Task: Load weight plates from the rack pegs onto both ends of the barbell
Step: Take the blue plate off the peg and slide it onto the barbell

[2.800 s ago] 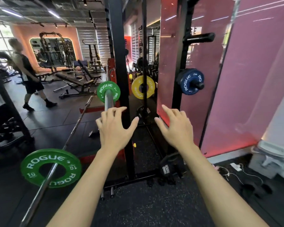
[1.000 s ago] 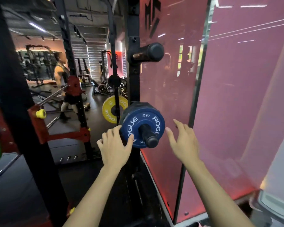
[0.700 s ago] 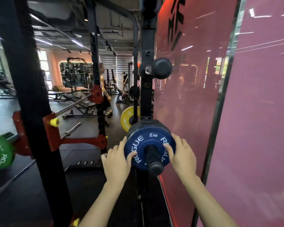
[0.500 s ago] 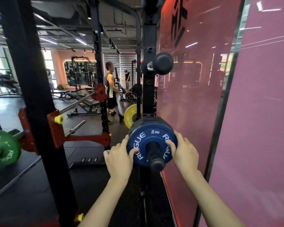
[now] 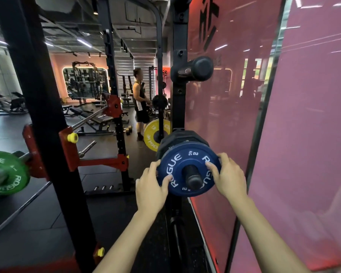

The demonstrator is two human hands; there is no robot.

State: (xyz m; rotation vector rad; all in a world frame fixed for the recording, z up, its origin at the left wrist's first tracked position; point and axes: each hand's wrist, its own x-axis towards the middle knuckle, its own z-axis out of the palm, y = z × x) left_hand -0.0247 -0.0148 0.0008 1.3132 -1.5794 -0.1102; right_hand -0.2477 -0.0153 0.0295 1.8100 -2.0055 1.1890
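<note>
At the rack's storage post, I grip the blue plate [image 5: 187, 170] from both sides while it sits on its black peg [image 5: 193, 179]. My left hand [image 5: 151, 189] curls round the plate's left rim, thumb laid on the face near the white lettering and fingers wrapped behind the edge. My right hand [image 5: 227, 178] clamps the right rim the same way, thumb on the face beside the peg and fingers hooked over the edge. The peg's rounded end pokes out through the plate's hole, between my two thumbs. Right behind the blue plate, touching it on the same peg, sit darker black plates [image 5: 182, 137]. Above my hands, a second peg [image 5: 195, 71] juts bare from the black upright [image 5: 178, 95]. Just right of my right hand stands a pink glass wall [image 5: 303, 134]. Well off to the left of my left hand, a green plate [image 5: 5, 173] rides on the end of the barbell [image 5: 18, 211], which runs down towards the lower left. Beyond my left hand, farther back, a yellow plate [image 5: 154, 135] hangs on another rack, and a person in a dark vest [image 5: 139, 99] stands near it on the dark gym floor [image 5: 37, 223].
</note>
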